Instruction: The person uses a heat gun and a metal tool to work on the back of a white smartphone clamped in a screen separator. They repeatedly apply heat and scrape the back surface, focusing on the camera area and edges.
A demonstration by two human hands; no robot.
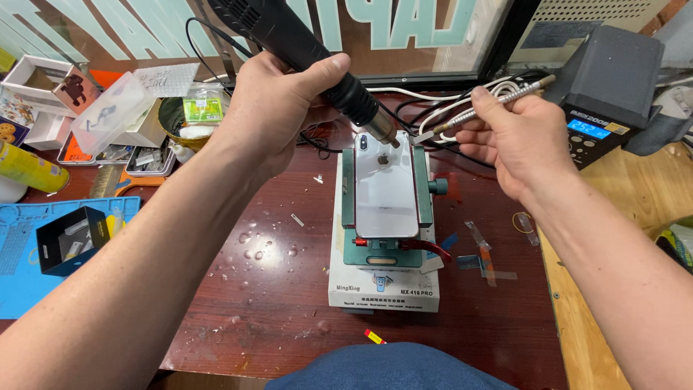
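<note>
My left hand [271, 108] grips a black hot air gun [303, 50], its metal nozzle aimed at the top corner of a white phone [385, 189] lying back up. A green clamp fixture [375, 249] holds the phone on top of a white box [382, 289]. In my right hand [509, 141] is a thin metal-handled scraper tool [480, 108], held like a pen, its flat tip hovering just right of the phone's top edge.
A dark rework station with a blue display [603, 79] stands at the back right. A blue mat [29, 253] with a black box [68, 238] lies left. Trays and small boxes [108, 115] crowd the back left. Cables [433, 101] run behind the fixture. Tape scraps [484, 256] lie right.
</note>
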